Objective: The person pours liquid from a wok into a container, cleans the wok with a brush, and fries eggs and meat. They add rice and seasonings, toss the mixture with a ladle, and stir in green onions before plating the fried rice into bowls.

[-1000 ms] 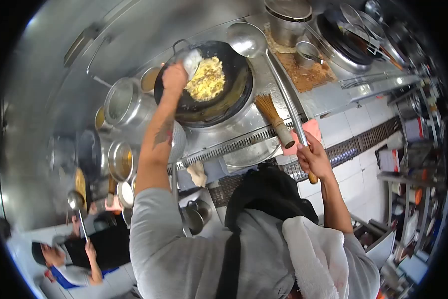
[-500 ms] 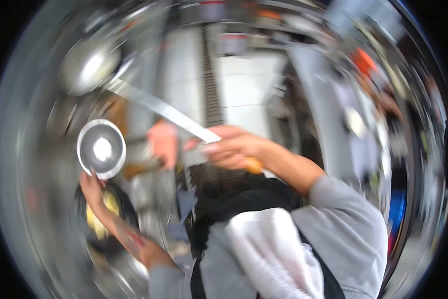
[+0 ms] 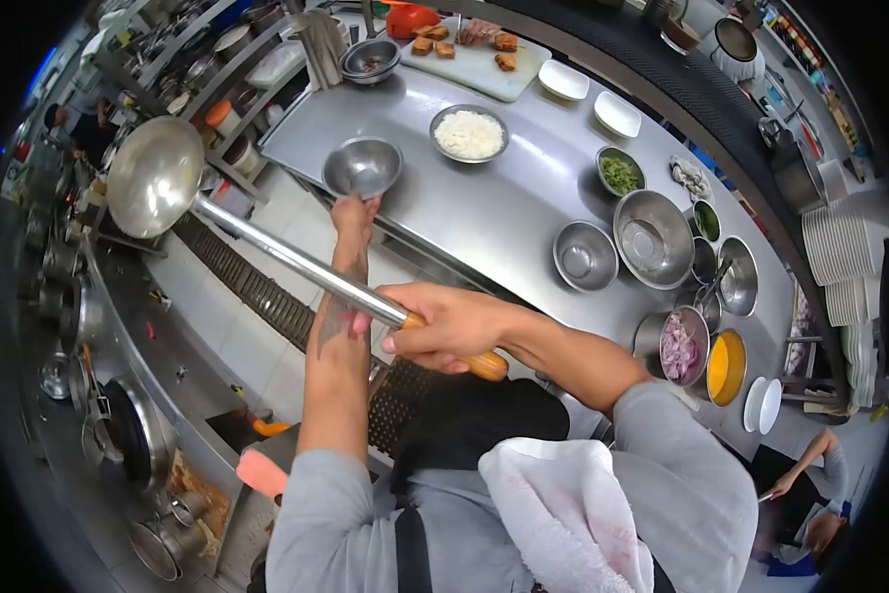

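Ladle (image 3: 156,176), the largest thing in hand, is gripped by the right hand (image 3: 442,326), whose fingers are wrapped tight round the wooden end of its long steel handle; its big empty bowl hangs out over the tiled floor, clear of the near edge of the bench (image 3: 523,212). The left hand (image 3: 353,212) reaches forward and pinches the rim of a small steel bowl (image 3: 362,166) at the bench's near edge, fingers curled on the lip. To set that bowl down well, the person would likely do best to lower it flat and well inside the edge before letting go, keeping the ladle level and away from the rice bowl (image 3: 469,133) and the empty bowls (image 3: 585,256) farther along. A slack grip on the thin rim could tip it.
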The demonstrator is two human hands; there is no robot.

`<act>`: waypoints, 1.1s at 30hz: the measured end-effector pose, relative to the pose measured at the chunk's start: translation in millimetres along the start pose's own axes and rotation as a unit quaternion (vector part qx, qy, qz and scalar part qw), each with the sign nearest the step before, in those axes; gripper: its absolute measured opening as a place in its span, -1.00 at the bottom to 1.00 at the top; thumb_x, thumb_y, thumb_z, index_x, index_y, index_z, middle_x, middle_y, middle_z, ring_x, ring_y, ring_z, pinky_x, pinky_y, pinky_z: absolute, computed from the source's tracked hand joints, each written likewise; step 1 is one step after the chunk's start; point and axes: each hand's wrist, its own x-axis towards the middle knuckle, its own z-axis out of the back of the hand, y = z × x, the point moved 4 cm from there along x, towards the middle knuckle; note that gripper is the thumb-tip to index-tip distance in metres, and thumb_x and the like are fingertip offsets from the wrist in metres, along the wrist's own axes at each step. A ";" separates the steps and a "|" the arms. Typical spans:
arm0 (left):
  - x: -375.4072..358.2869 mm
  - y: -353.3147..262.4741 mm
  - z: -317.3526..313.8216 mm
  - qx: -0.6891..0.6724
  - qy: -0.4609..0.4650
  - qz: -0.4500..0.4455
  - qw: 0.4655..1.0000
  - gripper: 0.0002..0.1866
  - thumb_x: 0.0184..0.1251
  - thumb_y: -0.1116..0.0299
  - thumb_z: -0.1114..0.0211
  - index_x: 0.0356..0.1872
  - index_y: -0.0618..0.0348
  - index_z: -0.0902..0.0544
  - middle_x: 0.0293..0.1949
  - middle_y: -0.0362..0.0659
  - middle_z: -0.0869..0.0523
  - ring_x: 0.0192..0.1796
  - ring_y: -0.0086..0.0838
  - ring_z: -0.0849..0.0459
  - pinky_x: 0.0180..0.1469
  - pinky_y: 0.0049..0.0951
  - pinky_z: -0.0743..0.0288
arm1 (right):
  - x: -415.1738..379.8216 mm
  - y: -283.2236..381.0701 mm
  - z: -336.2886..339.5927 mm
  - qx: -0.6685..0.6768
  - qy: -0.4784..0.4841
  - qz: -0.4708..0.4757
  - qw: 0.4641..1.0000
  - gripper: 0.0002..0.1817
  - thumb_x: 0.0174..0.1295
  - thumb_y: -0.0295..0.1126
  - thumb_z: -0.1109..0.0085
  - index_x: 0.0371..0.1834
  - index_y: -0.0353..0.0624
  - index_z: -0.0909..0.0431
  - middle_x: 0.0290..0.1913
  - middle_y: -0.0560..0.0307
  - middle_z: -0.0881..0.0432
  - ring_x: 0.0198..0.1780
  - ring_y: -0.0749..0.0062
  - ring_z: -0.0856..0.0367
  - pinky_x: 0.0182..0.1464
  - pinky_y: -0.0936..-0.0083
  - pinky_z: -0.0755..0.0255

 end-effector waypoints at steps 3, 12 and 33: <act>2.9 20.8 -60.9 0.047 0.084 0.051 0.994 -0.50 0.47 0.17 -0.21 0.21 0.32 -0.32 0.03 0.16 -0.60 -0.11 -0.15 -0.74 -0.17 -0.28 -0.73 | -11.6 14.1 21.1 0.009 -0.031 0.008 0.999 -0.71 0.36 -0.49 -0.01 0.11 -0.17 -0.29 -0.64 0.36 -0.26 -0.73 0.72 -0.22 -0.74 0.66 -0.19; 40.6 84.6 -170.1 0.042 0.091 0.060 0.993 -0.68 0.37 0.48 -0.08 0.08 0.44 -0.45 -0.11 0.10 -0.66 -0.27 -0.22 -0.74 -0.29 -0.32 -0.67 | 15.8 23.7 30.3 -0.029 -0.071 -0.026 0.997 -0.65 0.42 -0.44 -0.04 0.23 -0.11 -0.29 -0.70 0.37 -0.26 -0.78 0.69 -0.22 -0.75 0.68 -0.13; -756.2 167.5 231.0 -0.084 -0.710 -0.252 0.652 -0.82 0.44 0.42 -0.23 -0.06 0.29 -0.60 -0.31 -0.16 -0.76 -0.40 -0.60 -0.68 -0.38 -0.61 -0.52 | 186.9 -206.3 -415.4 -0.497 0.437 0.299 0.688 -0.50 0.42 -0.23 -0.05 0.44 0.18 -0.35 -0.45 -0.27 -0.63 -0.41 -0.09 -0.66 -0.29 0.15 -0.49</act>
